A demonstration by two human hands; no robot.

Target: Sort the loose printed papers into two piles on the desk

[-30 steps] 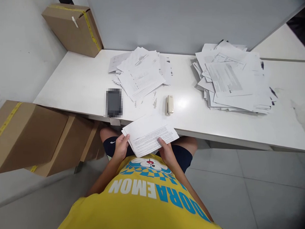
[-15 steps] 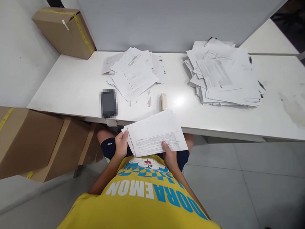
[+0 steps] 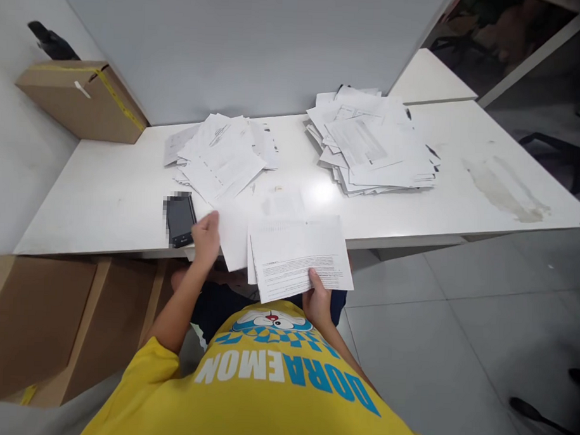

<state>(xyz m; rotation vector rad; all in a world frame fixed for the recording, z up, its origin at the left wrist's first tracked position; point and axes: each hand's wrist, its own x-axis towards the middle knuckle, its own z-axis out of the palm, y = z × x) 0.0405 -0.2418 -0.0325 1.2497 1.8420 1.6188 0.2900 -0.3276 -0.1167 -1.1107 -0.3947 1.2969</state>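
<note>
Near the table's front edge, my left hand [image 3: 207,238] is closed on a single sheet of paper [image 3: 233,238] at its left side. That sheet is smeared by motion and reaches toward the papers in my other hand. Above my lap, my right hand [image 3: 317,298] grips a small stack of printed papers [image 3: 304,259] by the lower right edge, thumb on top. A dark handheld device [image 3: 181,219], partly pixelated, lies just left of my left hand. The cream stapler is mostly hidden behind the papers.
A loose paper pile [image 3: 220,155] lies at the back left of the white table [image 3: 100,192], and a taller pile [image 3: 368,144] at the back right. A cardboard box [image 3: 85,102] leans in the far left corner. More boxes [image 3: 29,322] stand below left.
My left hand has moved left and up from the stack, drawing one sheet away. My right hand keeps its hold. The whole view has shifted to the right.
</note>
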